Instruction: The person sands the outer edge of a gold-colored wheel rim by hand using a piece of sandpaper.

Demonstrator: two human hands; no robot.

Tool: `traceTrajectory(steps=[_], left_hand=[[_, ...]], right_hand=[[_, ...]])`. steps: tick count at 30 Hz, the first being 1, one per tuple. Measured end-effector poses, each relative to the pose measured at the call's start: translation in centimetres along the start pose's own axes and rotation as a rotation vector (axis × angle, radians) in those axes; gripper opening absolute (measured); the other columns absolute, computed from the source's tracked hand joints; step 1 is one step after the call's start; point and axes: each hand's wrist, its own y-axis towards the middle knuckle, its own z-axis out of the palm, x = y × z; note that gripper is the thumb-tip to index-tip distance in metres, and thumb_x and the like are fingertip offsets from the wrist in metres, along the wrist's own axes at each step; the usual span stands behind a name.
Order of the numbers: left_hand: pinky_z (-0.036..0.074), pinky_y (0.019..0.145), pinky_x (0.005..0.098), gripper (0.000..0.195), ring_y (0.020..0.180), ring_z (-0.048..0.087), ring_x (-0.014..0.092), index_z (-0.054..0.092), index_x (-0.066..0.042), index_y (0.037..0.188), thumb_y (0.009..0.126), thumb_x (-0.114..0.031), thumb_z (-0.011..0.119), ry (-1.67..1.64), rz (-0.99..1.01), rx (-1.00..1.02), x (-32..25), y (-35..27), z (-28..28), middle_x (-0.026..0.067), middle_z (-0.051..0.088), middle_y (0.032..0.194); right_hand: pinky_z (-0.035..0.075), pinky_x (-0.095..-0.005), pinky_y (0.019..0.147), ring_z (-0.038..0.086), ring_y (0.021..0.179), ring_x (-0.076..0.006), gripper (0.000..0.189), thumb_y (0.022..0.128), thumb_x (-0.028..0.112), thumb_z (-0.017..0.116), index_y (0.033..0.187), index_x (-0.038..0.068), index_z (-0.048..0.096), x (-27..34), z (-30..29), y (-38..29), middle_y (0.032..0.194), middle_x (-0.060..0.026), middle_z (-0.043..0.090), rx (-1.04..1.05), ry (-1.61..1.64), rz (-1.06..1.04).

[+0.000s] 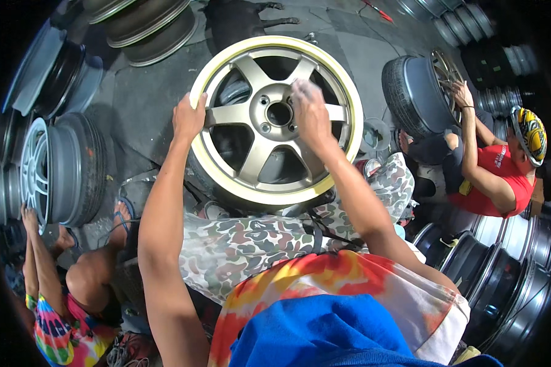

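A bronze-coloured six-spoke alloy wheel [279, 133] lies face up before me, with a pale yellow outer lip [275, 197]. Four-hole details surround its open centre bore. My left hand [189, 117] grips the lip at the left, thumb on the face side. Over the hub's right side is my right hand [310, 108], blurred, with its fingers bent down onto the metal. Whether something thin is under those fingers I cannot tell. Dark tyre rubber [206, 181] shows below the wheel's lower left edge. Camouflage-patterned cloth [252, 238] covers my lap.
On the right a person in red [491, 179] handles another wheel [418, 98]. A seated person [73, 321] at left touches a silver wheel [36, 169]. Stacked rims [491, 270] stand lower right, more rims [151, 27] upper left. A black dog [234, 23] lies beyond my wheel.
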Motion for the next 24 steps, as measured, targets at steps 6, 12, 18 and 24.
traceTrajectory(steps=[6,12,18,24], left_hand=[[0.050,0.095,0.0542,0.056,0.108,0.065,0.050,0.067,0.004,0.117,0.099,-0.049,0.059,0.010,0.001,-0.001,-0.1,0.3,0.3,0.0295,0.071,0.110],[0.050,0.095,0.0541,0.053,0.109,0.065,0.049,0.067,0.003,0.117,0.100,-0.047,0.060,0.060,0.038,-0.044,0.7,0.8,1.3,0.0301,0.070,0.110],[0.051,0.095,0.0531,0.049,0.110,0.066,0.046,0.068,-0.003,0.121,0.100,-0.046,0.059,0.055,-0.043,0.010,0.1,-0.7,-1.1,0.0256,0.072,0.113],[0.050,0.096,0.0530,0.051,0.112,0.065,0.046,0.067,-0.002,0.123,0.100,-0.047,0.058,0.007,0.001,0.024,-1.5,0.7,0.7,0.0268,0.071,0.115]], right_hand=[[0.052,-0.0442,0.102,0.063,0.117,-0.0378,0.019,0.095,0.007,0.066,0.112,0.000,0.072,0.1,1.9,2.7,0.117,-0.0184,0.069,0.008,0.161,-0.061],[0.051,-0.0437,0.098,0.059,0.114,-0.0336,0.023,0.094,0.011,0.062,0.112,-0.001,0.070,3.2,6.6,9.5,0.116,-0.0140,0.066,0.152,0.141,-0.223],[0.051,-0.0447,0.101,0.063,0.115,-0.0357,0.030,0.093,0.010,0.065,0.120,-0.004,0.069,5.4,4.7,3.5,0.122,-0.0176,0.066,0.058,0.144,-0.319],[0.052,-0.0457,0.100,0.063,0.115,-0.0345,0.026,0.094,0.011,0.065,0.116,-0.001,0.071,2.9,6.8,10.4,0.121,-0.0175,0.067,0.191,0.169,-0.133]])
